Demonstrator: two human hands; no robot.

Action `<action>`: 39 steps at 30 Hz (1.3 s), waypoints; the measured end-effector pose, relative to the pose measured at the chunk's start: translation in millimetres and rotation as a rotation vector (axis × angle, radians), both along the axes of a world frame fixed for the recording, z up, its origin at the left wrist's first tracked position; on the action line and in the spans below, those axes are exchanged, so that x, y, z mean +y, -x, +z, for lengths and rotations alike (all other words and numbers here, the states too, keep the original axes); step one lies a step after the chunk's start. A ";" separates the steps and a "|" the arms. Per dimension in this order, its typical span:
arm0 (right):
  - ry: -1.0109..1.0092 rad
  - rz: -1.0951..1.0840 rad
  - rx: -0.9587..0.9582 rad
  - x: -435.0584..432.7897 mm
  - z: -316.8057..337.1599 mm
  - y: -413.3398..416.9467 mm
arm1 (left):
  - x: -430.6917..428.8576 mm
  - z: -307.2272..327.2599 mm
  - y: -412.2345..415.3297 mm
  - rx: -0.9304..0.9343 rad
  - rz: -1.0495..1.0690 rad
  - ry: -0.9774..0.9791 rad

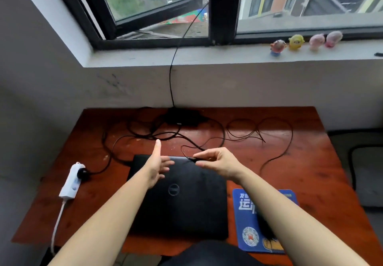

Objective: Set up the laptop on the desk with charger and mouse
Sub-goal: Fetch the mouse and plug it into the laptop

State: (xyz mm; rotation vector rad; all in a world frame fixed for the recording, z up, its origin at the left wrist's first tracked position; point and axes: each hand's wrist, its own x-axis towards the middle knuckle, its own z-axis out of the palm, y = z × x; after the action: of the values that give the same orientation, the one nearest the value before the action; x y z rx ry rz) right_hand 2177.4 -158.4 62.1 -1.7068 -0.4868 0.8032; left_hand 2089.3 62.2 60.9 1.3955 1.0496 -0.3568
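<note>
A closed black laptop (186, 203) lies flat in the middle of the reddish wooden desk (310, 162). My right hand (217, 162) pinches the plug end of a thin black cable (191, 159) just above the laptop's back edge. My left hand (158, 164) hovers open over the laptop's back left part, thumb up, holding nothing. The black charger brick (182, 117) sits at the desk's far edge amid tangled black cords (145, 133). A black mouse (264, 227) rests on a blue mouse pad (244, 224), partly hidden by my right forearm.
A white power strip (71, 180) with a black plug in it lies at the desk's left side. A black cord (172, 74) climbs the wall to the open window. Small toy figures (296, 41) stand on the sill. A dark cushion (366, 178) sits at right.
</note>
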 end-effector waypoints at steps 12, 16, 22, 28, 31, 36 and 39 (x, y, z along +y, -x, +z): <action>0.394 0.015 0.079 118.1 -52.5 60.1 | 164.1 -31.8 1.8 -0.212 0.278 0.446; 0.508 -0.009 0.054 128.6 -61.5 60.1 | 194.6 -44.1 9.1 -0.256 0.448 0.412; 0.618 -0.004 -0.050 144.1 -70.0 41.5 | 229.5 -50.2 15.3 -0.286 0.747 0.303; 0.585 0.130 -0.091 152.8 -88.5 31.2 | 242.7 -46.2 21.4 -0.366 0.817 0.300; 0.566 0.237 -0.234 159.5 -100.8 31.9 | 240.5 -51.4 30.5 -0.289 0.819 0.200; 0.492 0.229 -0.335 183.9 -113.3 42.2 | 241.9 -69.8 49.4 -0.116 0.791 -0.103; 0.530 0.226 -0.339 192.2 -113.5 53.3 | 246.4 -78.6 67.9 -0.057 0.651 -0.278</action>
State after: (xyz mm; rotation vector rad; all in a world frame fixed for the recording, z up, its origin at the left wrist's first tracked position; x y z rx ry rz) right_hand 2124.1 33.8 -51.4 -2.3296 -0.7553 0.8556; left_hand 2021.5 308.5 -17.7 1.2095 1.4732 0.3136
